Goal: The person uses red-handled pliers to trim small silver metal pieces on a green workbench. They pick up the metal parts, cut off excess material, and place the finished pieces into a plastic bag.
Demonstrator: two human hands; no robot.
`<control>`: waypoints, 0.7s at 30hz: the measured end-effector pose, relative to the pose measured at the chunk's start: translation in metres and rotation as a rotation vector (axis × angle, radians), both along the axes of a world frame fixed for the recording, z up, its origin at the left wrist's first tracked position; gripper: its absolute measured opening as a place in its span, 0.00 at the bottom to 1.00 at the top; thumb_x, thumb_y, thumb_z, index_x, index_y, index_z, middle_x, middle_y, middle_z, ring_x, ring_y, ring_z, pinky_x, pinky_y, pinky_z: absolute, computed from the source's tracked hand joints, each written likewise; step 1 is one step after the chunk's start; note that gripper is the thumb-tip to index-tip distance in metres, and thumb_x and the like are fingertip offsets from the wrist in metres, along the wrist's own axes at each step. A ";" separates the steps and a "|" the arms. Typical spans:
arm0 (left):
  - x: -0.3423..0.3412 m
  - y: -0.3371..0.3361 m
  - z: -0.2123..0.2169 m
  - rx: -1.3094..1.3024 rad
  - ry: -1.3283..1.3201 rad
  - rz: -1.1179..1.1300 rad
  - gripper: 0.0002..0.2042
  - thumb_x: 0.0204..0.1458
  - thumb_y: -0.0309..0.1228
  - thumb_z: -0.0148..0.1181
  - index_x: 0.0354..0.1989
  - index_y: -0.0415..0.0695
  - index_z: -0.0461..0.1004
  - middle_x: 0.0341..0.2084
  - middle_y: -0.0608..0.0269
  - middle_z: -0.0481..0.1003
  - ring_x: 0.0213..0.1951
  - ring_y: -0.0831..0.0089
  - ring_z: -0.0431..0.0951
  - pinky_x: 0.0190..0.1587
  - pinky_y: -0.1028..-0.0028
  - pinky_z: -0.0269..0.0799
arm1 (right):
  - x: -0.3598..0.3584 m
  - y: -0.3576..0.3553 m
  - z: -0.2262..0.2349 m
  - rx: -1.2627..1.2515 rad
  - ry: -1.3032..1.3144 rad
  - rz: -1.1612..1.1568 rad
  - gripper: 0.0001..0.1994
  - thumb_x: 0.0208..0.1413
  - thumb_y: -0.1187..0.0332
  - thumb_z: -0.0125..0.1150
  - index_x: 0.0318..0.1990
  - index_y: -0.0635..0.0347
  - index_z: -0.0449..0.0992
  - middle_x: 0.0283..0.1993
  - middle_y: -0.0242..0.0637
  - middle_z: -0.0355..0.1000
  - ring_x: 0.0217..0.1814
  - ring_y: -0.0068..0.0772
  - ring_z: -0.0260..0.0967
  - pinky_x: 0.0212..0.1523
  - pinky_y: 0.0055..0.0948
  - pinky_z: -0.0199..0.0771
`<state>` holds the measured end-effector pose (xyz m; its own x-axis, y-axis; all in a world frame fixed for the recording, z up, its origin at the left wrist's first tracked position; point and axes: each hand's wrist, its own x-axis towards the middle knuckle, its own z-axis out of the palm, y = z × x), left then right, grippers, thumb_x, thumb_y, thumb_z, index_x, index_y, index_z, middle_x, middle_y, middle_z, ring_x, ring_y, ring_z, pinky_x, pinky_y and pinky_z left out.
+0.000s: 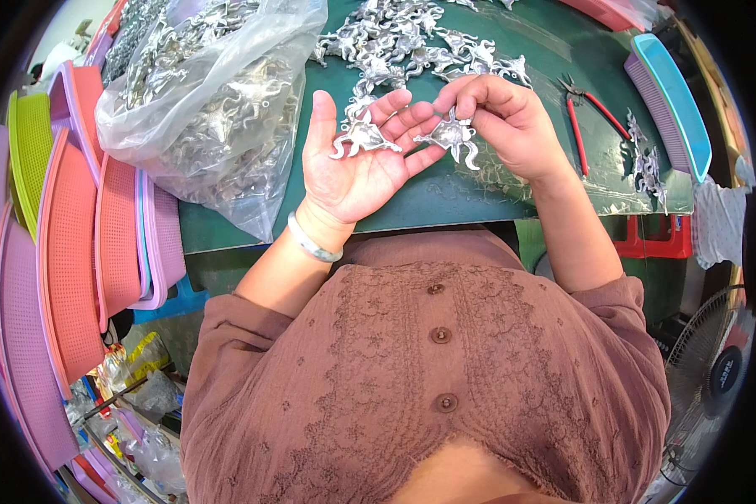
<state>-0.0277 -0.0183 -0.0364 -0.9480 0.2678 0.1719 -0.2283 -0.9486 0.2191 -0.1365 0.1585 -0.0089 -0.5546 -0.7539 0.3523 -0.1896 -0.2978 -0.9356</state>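
My left hand point(350, 172) is palm up, fingers spread. A silver metal casting point(364, 137) with curled arms rests across its palm and fingers. A second such casting point(451, 137) hangs from my right hand point(506, 118), pinched between thumb and fingertips. It is close to the left fingertips; whether it touches them I cannot tell. Beyond both hands, a heap of similar castings point(395, 42) lies on the green tabletop point(554, 50). To the left of my left hand stands a clear plastic bag point(227, 134) full of silver castings.
Red-handled pliers point(580, 126) lie right of my right hand, near a few more castings point(645, 164). A blue-rimmed basket point(672, 101) stands at the table's right end. Stacked plastic baskets point(76, 260) crowd the left side. A fan point(706, 378) is at the lower right.
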 end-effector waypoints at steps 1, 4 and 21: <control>0.000 0.000 0.001 -0.009 0.005 -0.002 0.37 0.51 0.61 0.36 0.55 0.39 0.61 0.55 0.47 0.61 0.58 0.57 0.59 0.62 0.54 0.45 | 0.000 0.001 0.000 0.010 0.031 -0.014 0.09 0.45 0.86 0.42 0.28 0.64 0.69 0.36 0.37 0.70 0.42 0.25 0.66 0.45 0.23 0.65; 0.001 0.002 0.003 -0.027 0.035 -0.002 0.37 0.51 0.61 0.35 0.57 0.39 0.58 0.56 0.48 0.60 0.58 0.58 0.59 0.62 0.54 0.45 | -0.001 0.003 -0.002 0.018 0.105 -0.031 0.10 0.44 0.87 0.42 0.27 0.65 0.69 0.36 0.37 0.70 0.41 0.26 0.66 0.45 0.23 0.65; 0.006 0.001 0.016 -0.150 -0.099 0.070 0.34 0.54 0.57 0.35 0.52 0.36 0.63 0.48 0.48 0.67 0.53 0.61 0.64 0.57 0.58 0.56 | 0.005 0.000 -0.001 0.028 0.133 -0.055 0.10 0.43 0.86 0.42 0.28 0.64 0.70 0.35 0.36 0.70 0.39 0.25 0.66 0.42 0.22 0.65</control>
